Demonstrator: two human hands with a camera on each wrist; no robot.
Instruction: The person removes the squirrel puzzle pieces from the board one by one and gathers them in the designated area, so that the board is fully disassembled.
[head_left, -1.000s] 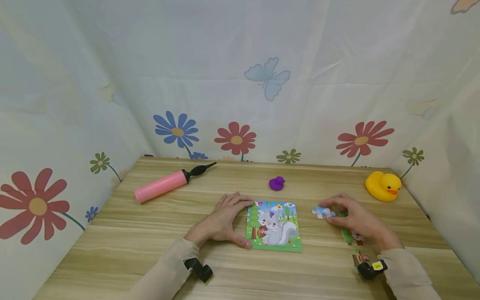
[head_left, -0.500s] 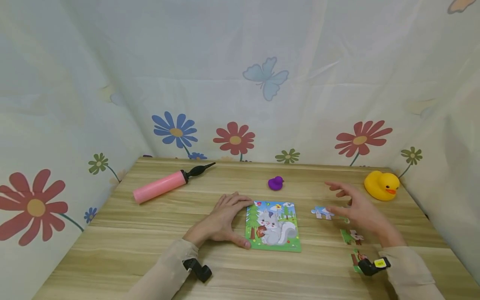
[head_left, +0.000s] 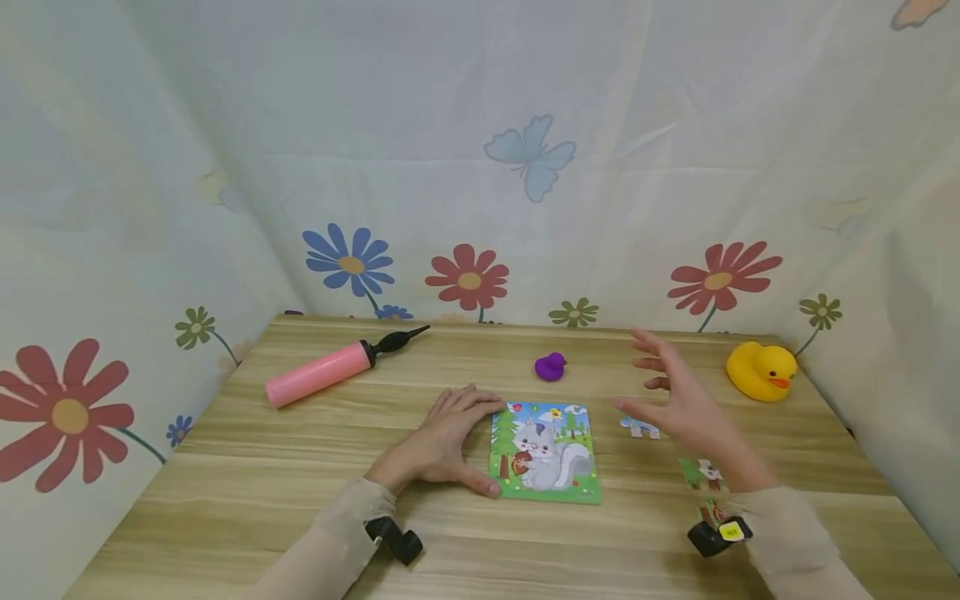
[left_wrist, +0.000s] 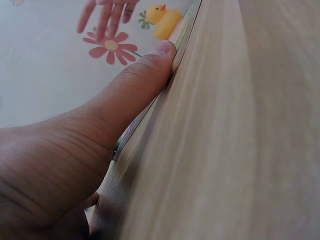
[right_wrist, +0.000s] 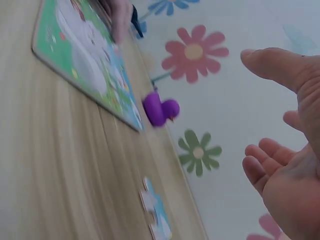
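A square jigsaw puzzle (head_left: 547, 457) with a grey squirrel picture lies flat at mid-table. My left hand (head_left: 444, 443) rests along its left side, fingers spread toward the upper corner and the thumb (left_wrist: 137, 85) against the lower left edge. Raised above the table to the right, my right hand (head_left: 693, 412) holds nothing, its fingers loosely extended. Beneath its thumb lies a blue-and-white jigsaw piece (head_left: 641, 428), which the right wrist view also shows flat on the wood. Nearer the right wrist are a green jigsaw piece (head_left: 701, 474) and another piece (head_left: 711, 510), partly covered by the wrist camera.
Behind the puzzle sits a small purple duck (head_left: 551, 367). A large yellow duck (head_left: 761, 371) stands at the back right, beyond the right hand. To the far left lies a pink hand pump (head_left: 318, 375) with a black nozzle. A flowered curtain (head_left: 420, 167) borders the table.
My right hand has let go of the blue jigsaw piece, leaving it on the table, and has risen with its fingers spreading. The left hand stays at the puzzle.
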